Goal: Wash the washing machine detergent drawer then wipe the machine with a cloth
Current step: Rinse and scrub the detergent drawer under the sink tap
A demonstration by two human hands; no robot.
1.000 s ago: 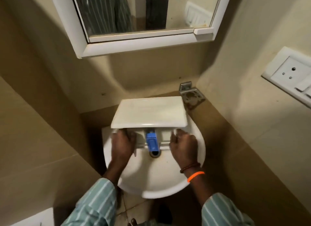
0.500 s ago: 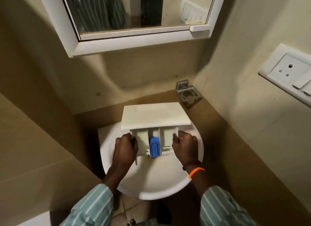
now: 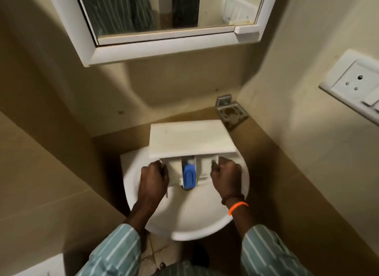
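Detergent drawer (image 3: 192, 138) over the white basin (image 3: 190, 218), wide off-white front panel facing away, compartments toward the person, blue siphon cap (image 3: 189, 176) in the centre slot. Left hand (image 3: 152, 182) and right hand (image 3: 226, 176) clenched on the drawer's side walls. Mirror cabinet (image 3: 164, 50) above, socket plate (image 3: 354, 80) on the right wall, metal holder (image 3: 230, 111) behind the drawer's right corner.

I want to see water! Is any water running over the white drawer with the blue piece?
Cannot tell. The white plastic drawer with the blue piece, held by both hands over the round white sink, hides any tap; no stream shows.
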